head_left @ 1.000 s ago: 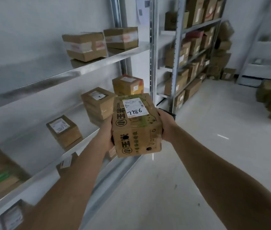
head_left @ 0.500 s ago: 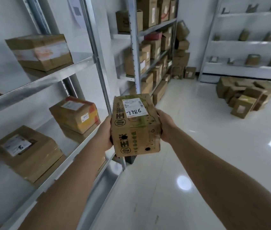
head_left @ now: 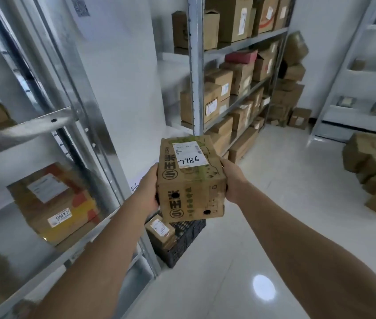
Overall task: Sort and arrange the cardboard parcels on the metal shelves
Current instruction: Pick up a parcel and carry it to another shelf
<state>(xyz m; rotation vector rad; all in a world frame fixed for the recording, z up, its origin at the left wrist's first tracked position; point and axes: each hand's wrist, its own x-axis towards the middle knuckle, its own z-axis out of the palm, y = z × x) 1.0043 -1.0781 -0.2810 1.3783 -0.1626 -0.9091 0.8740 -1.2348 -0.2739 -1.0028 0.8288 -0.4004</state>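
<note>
A brown cardboard parcel (head_left: 190, 180) with green print and a white label reading 7786 is held in front of me at chest height. My left hand (head_left: 146, 187) grips its left side and my right hand (head_left: 233, 180) grips its right side; the fingers are hidden behind the box. To my left stands a metal shelf unit (head_left: 83, 116) holding a yellow and red parcel marked 5917 (head_left: 56, 203). Ahead is a second metal shelf unit (head_left: 196, 65) packed with several cardboard parcels (head_left: 219, 97).
A black plastic crate (head_left: 184, 238) with a small parcel (head_left: 160, 229) sits on the floor below the held box. A heap of parcels (head_left: 375, 171) lies on the white floor at right. White shelving (head_left: 354, 111) lines the right wall.
I have moved forward along the left shelf unit with the parcel; its shelves have slid past to the left, the far unit is closer, and the black crate has come into view.
</note>
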